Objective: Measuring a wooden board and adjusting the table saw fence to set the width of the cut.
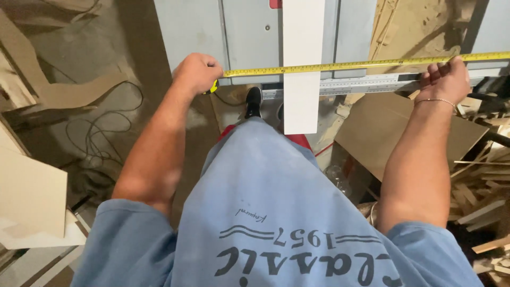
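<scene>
Measuring step: left hand [197, 73] clenched on the tape measure case, right hand [445, 79] pinching the yellow tape blade [350, 66] taut across the white board [303, 64] on the grey saw table [239, 32]. Next, probably read against the metal rule [366, 84]

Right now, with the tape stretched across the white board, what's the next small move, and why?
Probably lower the tape flat onto the white board. The left hand holds the case end and the right hand pinches the blade, which slopes upward to the right, so it crosses the board at a slant.
</scene>
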